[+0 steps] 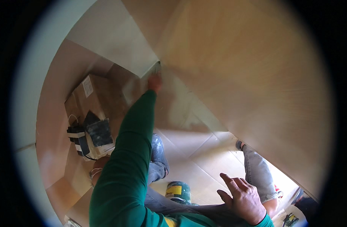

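My left hand (154, 81) reaches far into the narrow corner beside the large pale wooden panel (253, 68), its fingers closed around something too small and shadowed to make out. The green-sleeved forearm crosses the middle of the view. Low at the right, my right hand (241, 198) is raised with its fingers apart and nothing in it. A green bucket (178, 193) with a yellow label stands on the tiled floor to the left of this hand, between legs in jeans.
At the left sits a cardboard box (86, 98) with a dark smeared pad (99, 132) and a black bundled item (78, 140) on it. A leg in grey jeans (256, 170) lies at the right along the panel's lower edge. A white container (294, 215) is at the lower right.
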`<control>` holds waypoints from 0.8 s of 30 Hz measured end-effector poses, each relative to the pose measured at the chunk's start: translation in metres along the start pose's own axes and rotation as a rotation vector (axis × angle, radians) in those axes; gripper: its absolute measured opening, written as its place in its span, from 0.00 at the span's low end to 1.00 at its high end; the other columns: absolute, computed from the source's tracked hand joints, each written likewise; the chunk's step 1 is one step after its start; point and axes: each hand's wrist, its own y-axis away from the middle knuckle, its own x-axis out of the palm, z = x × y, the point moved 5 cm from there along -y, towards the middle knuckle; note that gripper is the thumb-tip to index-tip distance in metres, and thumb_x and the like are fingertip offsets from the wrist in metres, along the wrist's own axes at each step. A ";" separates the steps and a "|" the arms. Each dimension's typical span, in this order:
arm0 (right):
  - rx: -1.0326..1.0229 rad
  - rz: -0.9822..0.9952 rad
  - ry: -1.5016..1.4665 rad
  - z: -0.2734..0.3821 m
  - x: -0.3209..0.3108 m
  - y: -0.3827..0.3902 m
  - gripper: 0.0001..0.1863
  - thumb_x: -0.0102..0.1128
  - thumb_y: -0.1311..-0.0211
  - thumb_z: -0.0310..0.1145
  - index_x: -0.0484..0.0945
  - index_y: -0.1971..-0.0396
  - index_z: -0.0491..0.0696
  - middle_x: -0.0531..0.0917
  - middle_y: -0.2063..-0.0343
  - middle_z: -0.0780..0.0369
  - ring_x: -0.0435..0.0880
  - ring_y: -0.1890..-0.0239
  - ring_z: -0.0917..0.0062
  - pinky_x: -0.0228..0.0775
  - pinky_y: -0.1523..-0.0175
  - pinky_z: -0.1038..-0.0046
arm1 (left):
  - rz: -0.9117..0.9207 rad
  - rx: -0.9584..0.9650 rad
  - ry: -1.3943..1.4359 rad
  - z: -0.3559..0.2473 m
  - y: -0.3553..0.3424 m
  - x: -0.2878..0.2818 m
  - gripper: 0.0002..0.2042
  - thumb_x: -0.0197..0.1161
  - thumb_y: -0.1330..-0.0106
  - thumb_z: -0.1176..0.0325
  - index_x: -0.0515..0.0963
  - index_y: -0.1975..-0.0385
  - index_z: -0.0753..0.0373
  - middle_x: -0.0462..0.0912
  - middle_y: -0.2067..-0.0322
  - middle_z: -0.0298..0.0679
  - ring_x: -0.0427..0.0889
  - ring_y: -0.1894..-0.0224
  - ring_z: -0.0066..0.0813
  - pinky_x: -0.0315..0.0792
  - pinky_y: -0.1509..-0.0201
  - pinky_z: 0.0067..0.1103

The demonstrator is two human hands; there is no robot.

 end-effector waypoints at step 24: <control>-0.007 0.034 0.026 0.012 0.003 -0.010 0.29 0.68 0.39 0.40 0.73 0.39 0.46 0.83 0.66 0.58 0.85 0.63 0.66 0.81 0.60 0.67 | 0.212 0.052 0.099 -0.044 0.090 -0.005 0.24 0.47 0.24 0.49 0.75 0.53 0.68 0.82 0.56 0.60 0.80 0.52 0.63 0.72 0.47 0.49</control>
